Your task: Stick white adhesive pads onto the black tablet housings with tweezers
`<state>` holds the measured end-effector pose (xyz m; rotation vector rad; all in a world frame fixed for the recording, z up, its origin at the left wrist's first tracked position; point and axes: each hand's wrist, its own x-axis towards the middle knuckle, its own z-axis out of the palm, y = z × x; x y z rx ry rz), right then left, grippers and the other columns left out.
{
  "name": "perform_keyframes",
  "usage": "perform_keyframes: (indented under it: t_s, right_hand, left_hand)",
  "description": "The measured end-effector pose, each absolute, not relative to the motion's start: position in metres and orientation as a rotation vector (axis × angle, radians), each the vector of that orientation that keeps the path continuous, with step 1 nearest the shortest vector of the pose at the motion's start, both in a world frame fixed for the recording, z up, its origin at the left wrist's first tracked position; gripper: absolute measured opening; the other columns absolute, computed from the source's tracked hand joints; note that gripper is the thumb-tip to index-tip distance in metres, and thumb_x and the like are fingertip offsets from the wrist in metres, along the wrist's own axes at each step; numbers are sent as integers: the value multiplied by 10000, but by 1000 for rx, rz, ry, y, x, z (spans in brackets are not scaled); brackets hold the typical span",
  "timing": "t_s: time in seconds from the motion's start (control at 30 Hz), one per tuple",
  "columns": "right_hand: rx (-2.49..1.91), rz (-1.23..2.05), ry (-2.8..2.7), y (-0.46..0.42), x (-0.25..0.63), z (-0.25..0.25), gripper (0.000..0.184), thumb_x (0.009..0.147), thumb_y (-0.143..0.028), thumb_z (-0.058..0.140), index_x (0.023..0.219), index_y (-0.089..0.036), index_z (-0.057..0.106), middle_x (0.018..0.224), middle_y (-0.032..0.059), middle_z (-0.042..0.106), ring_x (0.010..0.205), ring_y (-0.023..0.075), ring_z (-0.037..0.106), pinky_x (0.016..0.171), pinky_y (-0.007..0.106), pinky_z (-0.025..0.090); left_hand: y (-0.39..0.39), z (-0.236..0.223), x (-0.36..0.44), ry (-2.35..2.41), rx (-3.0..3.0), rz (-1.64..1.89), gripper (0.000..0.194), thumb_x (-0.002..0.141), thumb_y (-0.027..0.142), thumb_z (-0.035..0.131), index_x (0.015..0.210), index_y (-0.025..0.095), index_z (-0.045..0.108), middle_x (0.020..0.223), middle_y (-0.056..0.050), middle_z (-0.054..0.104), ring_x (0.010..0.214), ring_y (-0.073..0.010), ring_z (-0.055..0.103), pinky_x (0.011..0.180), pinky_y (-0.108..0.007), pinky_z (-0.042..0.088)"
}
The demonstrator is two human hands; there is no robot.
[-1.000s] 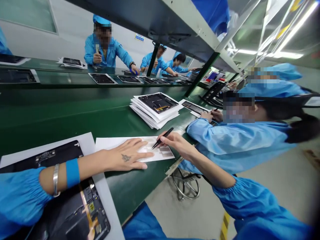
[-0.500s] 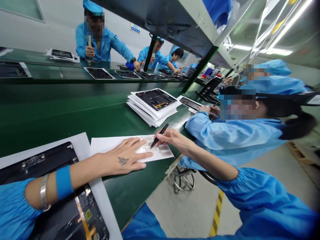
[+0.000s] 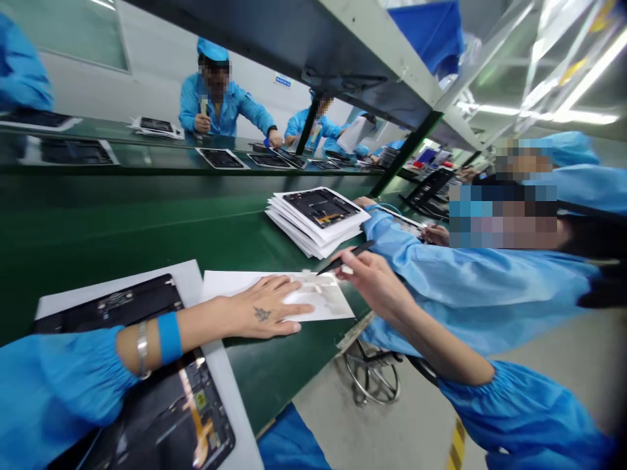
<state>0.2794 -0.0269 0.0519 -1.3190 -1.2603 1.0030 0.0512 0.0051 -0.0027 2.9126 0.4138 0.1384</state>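
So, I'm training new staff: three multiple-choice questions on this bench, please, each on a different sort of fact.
1. Where does the left hand lie?
A) on the stack of panels
B) on the white sheet
C) on the bare green bench

2. What colour is the left hand's wristband?
A) red
B) black
C) blue

3. What state is the right hand in?
A) pinching black tweezers
B) empty
C) flat on the bench

1 B: it lies flat on the sheet.
2 C: the band shows blue.
3 A: the tweezers stick out from its fingers.
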Motion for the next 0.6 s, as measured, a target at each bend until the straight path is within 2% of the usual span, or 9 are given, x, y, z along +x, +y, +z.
perform_keyframes:
  t_s: [0.13,0.2,0.23,0.3,0.37,0.47,0.6]
  right_hand:
    - [-1160,970,-1274,-30,250,76,380,650,-586,823,793,-243,748,787,16,681,700,162,593,679,297,486]
    - [-1155,979,-1295,-30,236,81,361,663,-585,817,790,-252,762,820,24,681,726,167,601,687,294,497]
    - [-1152,992,-1313,-30,229,81,361,662,-590,815,790,-257,765,825,29,682,738,176,607,690,299,502]
    - [-1140,1038,-1367,-27,212,80,380,645,-611,817,780,-260,762,816,38,687,742,194,616,692,317,510]
    - [-1107,1120,-1467,-23,186,77,410,634,-629,812,771,-248,754,801,44,692,728,199,619,696,332,511]
    - [-1009,1250,-1666,-13,134,70,452,672,-637,774,772,-198,740,799,50,688,725,186,612,713,328,498]
    - [-954,1394,-1740,7,69,50,485,686,-643,740,741,-164,683,695,23,624,701,166,574,727,326,482]
  left_hand:
    - [10,20,18,581,2937,141,569,1013,530,418,1529,312,317,1612,-123,226,1490,-345,179,1169,-525,221]
    - [14,37,-28,860,2952,255,505,1033,477,399,1498,281,376,1563,-121,328,1448,-324,280,1136,-489,279]
    - [12,45,-57,1036,2944,281,442,1047,428,375,1446,253,448,1483,-120,435,1373,-299,393,1089,-452,338]
    - [2,55,-115,1359,2886,225,369,1059,342,324,1243,190,605,1172,-102,622,1077,-245,583,930,-381,439]
    - [-16,54,-162,1512,2818,105,353,1050,290,326,1067,163,656,952,-74,624,880,-214,595,808,-337,461]
    - [-42,38,-192,1559,2781,75,283,1034,240,361,1078,151,626,971,-71,593,861,-195,572,780,-309,465]
    - [-59,17,-184,1565,2784,136,262,1031,201,339,1120,154,581,1050,-81,579,915,-204,544,815,-328,466]
